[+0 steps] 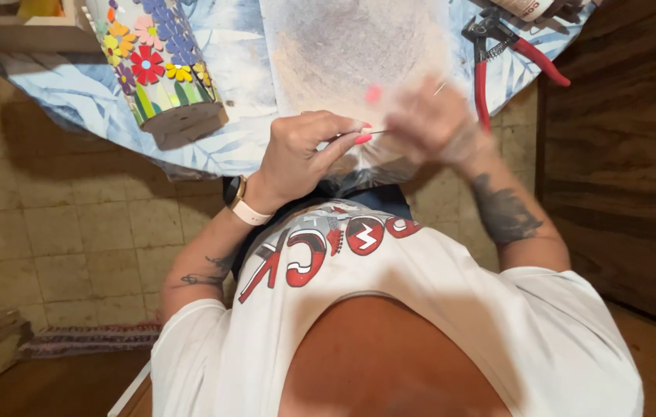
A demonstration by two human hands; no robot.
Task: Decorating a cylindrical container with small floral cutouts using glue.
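At the upper left of the frame, a tall block covered in a mosaic of coloured flowers (159,66) lies tilted on the table (231,147), its plain wooden base toward the table's near edge, where its decorated side can be seen and reached. The table wears a blue-and-white leaf-print cloth, and below it, lower left, is a tiled floor (57,232) with the fringe of a striped rug (84,340). Moving right, the left hand (305,150), a pale watch (241,202) on its wrist, is pinched shut: thumb and forefinger press together on a thin wire (374,133) that runs sideways toward the other hand. It is held low, just over the table's near edge and close to the body, which looks to me like a way of keeping so fine a thing steady and in sight. Behind the hands a dusty, greyish sheet (343,46) is spread on the cloth, perhaps to catch bits; I see nothing lying in it. The right hand (432,120) is blurred; it seems closed on the wire's other end, but I cannot tell its grip for sure. At the upper right, red-handled pliers (509,58) lie on the table within reach, beside a dark wooden cabinet (621,154). No real container shows.
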